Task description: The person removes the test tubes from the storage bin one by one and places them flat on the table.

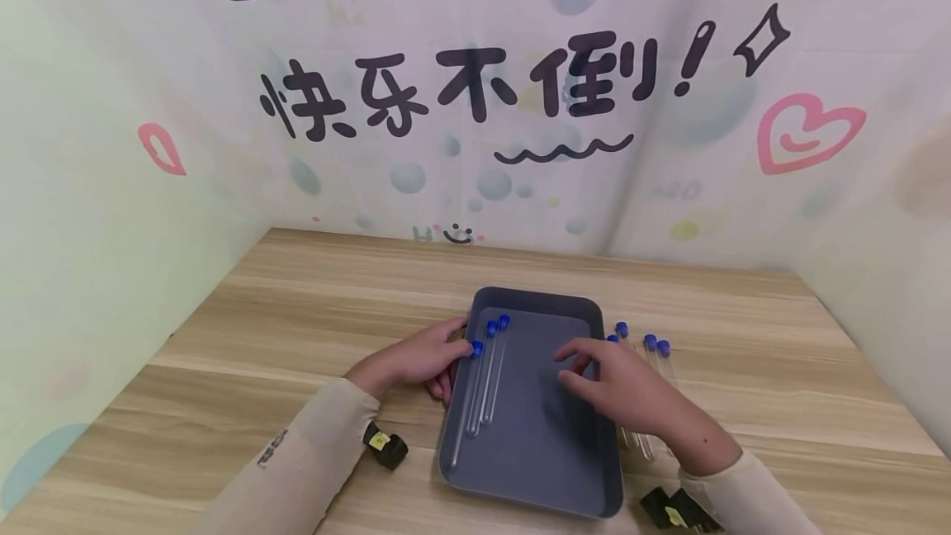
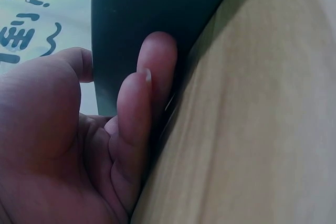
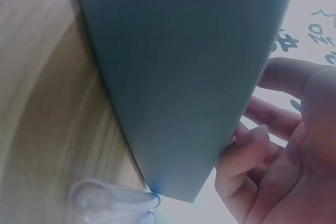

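Note:
A grey rectangular tray (image 1: 546, 469) lies on the table. My left hand (image 1: 419, 357) grips its left wall, the thumb over the rim and the fingers against the outer side (image 2: 121, 14). Inside, along the left, lie three clear test tubes with blue caps (image 1: 492, 327). Over the tray's right part hovers my right hand (image 1: 627, 386), fingers loosely bent and nothing between them. More capped test tubes (image 1: 664, 348) lie on the table just right of the tray, partly hidden by that hand. The right wrist view shows two tube ends (image 3: 94, 200) beside the tray's outer wall (image 3: 184, 66).
The wood-grain table (image 1: 297, 312) reaches back to a printed cloth wall (image 1: 416, 180) with writing. Pale walls stand at both sides. Black straps with a small yellow tag (image 1: 380, 440) sit at each wrist.

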`<state>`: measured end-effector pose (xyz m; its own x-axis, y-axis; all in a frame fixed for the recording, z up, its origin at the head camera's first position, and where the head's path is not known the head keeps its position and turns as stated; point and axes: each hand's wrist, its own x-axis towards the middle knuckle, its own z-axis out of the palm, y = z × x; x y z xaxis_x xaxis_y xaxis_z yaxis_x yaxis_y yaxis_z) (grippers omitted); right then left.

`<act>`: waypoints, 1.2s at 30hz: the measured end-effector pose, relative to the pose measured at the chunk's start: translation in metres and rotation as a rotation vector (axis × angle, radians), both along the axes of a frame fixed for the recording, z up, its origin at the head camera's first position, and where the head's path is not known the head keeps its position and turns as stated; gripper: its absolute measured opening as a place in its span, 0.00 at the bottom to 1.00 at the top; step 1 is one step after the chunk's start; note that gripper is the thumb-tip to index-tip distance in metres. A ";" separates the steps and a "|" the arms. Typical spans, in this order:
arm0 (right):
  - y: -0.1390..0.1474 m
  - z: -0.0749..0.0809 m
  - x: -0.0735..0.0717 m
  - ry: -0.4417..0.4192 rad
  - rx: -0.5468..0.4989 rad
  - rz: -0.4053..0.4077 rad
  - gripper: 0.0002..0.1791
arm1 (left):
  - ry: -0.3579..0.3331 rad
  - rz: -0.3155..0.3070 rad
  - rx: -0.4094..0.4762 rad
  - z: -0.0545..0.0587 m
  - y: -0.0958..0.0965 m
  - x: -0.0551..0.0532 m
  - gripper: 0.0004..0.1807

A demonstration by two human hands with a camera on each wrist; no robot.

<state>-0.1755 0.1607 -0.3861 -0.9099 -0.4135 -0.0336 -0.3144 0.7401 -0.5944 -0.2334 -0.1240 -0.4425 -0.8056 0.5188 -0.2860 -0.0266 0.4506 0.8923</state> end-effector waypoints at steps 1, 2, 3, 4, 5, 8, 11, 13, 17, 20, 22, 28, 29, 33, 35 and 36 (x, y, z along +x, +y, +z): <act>0.000 0.000 0.000 -0.002 -0.001 -0.003 0.15 | 0.000 0.001 -0.001 0.000 0.000 0.000 0.34; 0.000 0.000 0.000 -0.005 -0.002 -0.006 0.15 | 0.000 0.001 -0.001 0.000 0.000 0.000 0.34; 0.000 0.000 0.000 -0.008 -0.004 -0.010 0.14 | 0.000 0.001 0.000 0.000 0.000 0.000 0.34; 0.000 0.000 0.000 -0.008 -0.006 -0.007 0.15 | -0.001 0.002 0.000 0.000 0.000 0.000 0.34; 0.001 0.000 0.000 -0.005 -0.009 -0.003 0.15 | -0.002 0.003 0.000 0.000 0.000 0.000 0.34; 0.001 0.001 0.001 -0.003 -0.019 0.002 0.15 | -0.005 0.003 0.004 -0.001 0.000 0.000 0.34; 0.002 0.002 0.001 0.002 -0.024 0.010 0.16 | -0.009 0.002 0.008 -0.001 0.000 0.000 0.34; 0.002 0.002 0.001 0.006 -0.024 0.010 0.16 | -0.011 0.001 0.010 0.000 0.000 0.000 0.34; 0.002 0.002 0.001 0.008 -0.019 0.009 0.15 | -0.012 0.004 0.007 0.001 0.000 0.000 0.35; 0.002 0.001 0.000 0.005 -0.019 0.010 0.15 | -0.011 0.012 -0.004 0.002 0.001 0.001 0.35; 0.001 0.001 0.000 0.003 -0.018 0.011 0.15 | -0.009 0.017 -0.011 0.002 0.001 0.001 0.35; 0.000 0.001 0.000 0.003 -0.019 0.012 0.14 | -0.007 0.023 -0.018 0.001 0.000 0.002 0.35; 0.000 0.000 0.000 0.001 -0.020 0.011 0.14 | -0.007 0.022 -0.017 0.001 0.000 0.002 0.35; 0.001 0.000 0.000 -0.001 -0.024 0.010 0.15 | -0.007 0.018 -0.014 0.000 -0.001 0.002 0.35; 0.001 -0.001 0.000 0.002 -0.024 0.011 0.15 | -0.008 0.018 -0.013 0.000 -0.001 0.001 0.35; 0.001 -0.001 0.000 0.004 -0.024 0.012 0.15 | -0.008 0.017 -0.013 0.000 -0.001 0.001 0.35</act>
